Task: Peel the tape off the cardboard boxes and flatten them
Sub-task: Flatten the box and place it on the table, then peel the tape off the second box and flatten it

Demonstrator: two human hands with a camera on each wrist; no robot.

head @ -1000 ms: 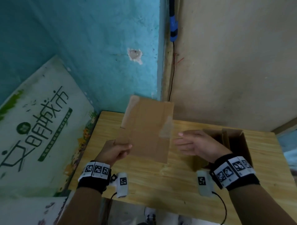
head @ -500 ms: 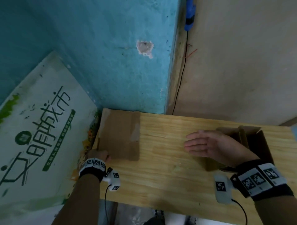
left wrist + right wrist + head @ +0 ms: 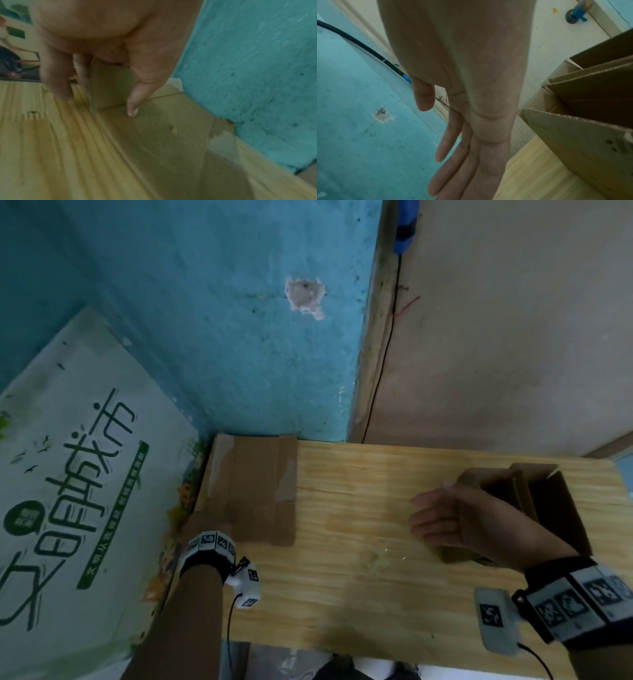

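Note:
A flattened cardboard box (image 3: 253, 487) lies flat in the table's back left corner, with torn patches where tape was. My left hand (image 3: 203, 525) is at its front left corner. In the left wrist view the left hand (image 3: 97, 102) points down with straight fingers, and the thumb tip touches the cardboard (image 3: 171, 135). An open brown cardboard box (image 3: 548, 508) stands at the right with its flaps up. My right hand (image 3: 435, 515) hovers open just left of it, fingers straight and empty. The right wrist view shows that hand (image 3: 450, 135) beside the box (image 3: 590, 121).
The wooden table (image 3: 342, 594) meets a blue wall (image 3: 222, 337) and a beige wall. A large printed board (image 3: 68, 474) leans at the table's left edge. A black cable (image 3: 383, 364) runs down the wall corner. A small shiny scrap (image 3: 378, 556) lies mid-table.
My left hand carried the flattened cardboard from mid-air to the table's back left corner and laid it flat. My right hand drew back toward the open box.

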